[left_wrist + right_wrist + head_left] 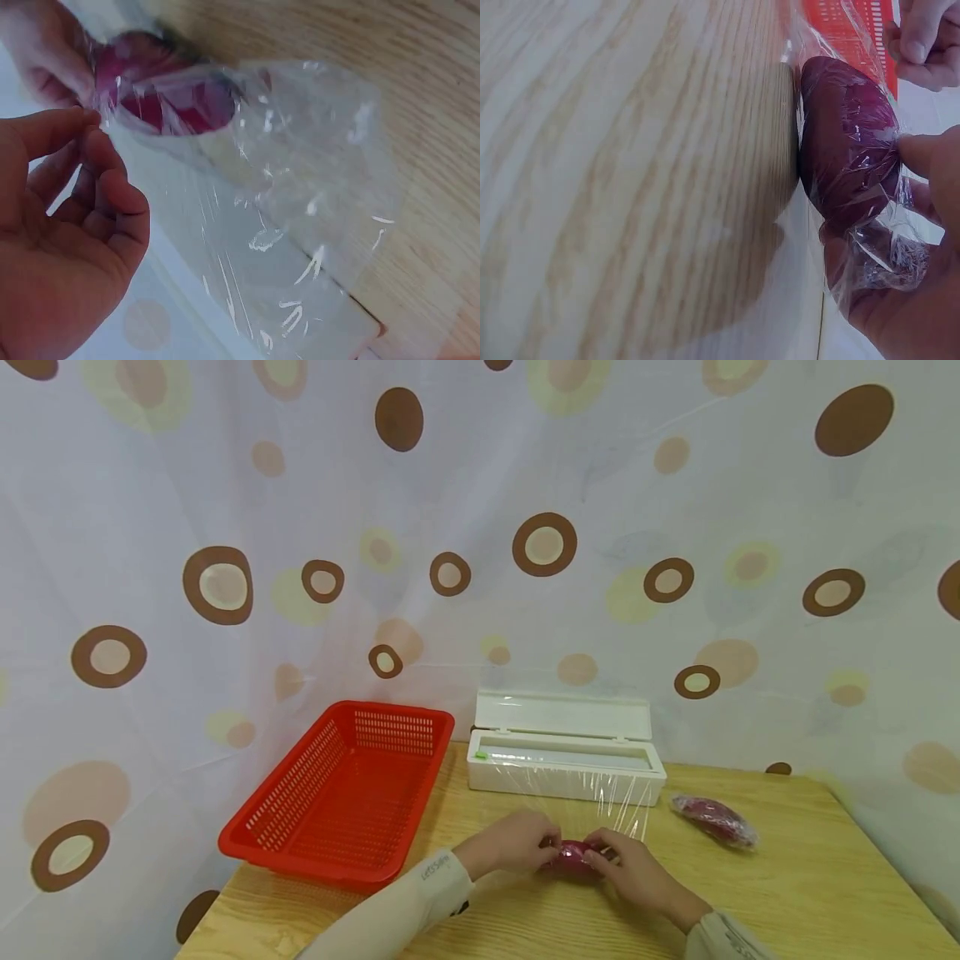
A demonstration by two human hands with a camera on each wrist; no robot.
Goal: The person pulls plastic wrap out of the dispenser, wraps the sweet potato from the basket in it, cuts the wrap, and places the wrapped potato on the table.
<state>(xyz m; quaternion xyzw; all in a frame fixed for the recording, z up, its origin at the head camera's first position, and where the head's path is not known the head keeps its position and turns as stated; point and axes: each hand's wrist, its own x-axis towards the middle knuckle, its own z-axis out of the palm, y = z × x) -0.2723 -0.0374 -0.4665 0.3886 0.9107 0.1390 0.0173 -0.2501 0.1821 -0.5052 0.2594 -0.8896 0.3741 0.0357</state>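
A purple-red, oblong vegetable (572,855), perhaps a sweet potato, lies on the table in clear cling film, between my two hands. In the left wrist view a sheet of the cling film (315,142) spreads loosely out from it. My left hand (523,841) pinches the film between thumb and fingertips at the vegetable's left end. The right hand (922,217) grips the wrapped vegetable (847,142) at its right end, thumb on one side and fingers under the bunched film. From the white dispenser box (562,781), stretched film runs down toward the hands.
The dispenser's lid (562,714) stands raised against the patterned curtain. A green slider (482,755) sits at its left end. Another film-wrapped purple-red vegetable (716,821) lies on the wooden table (810,877) to the right. On the left stands a red plastic basket (300,860).
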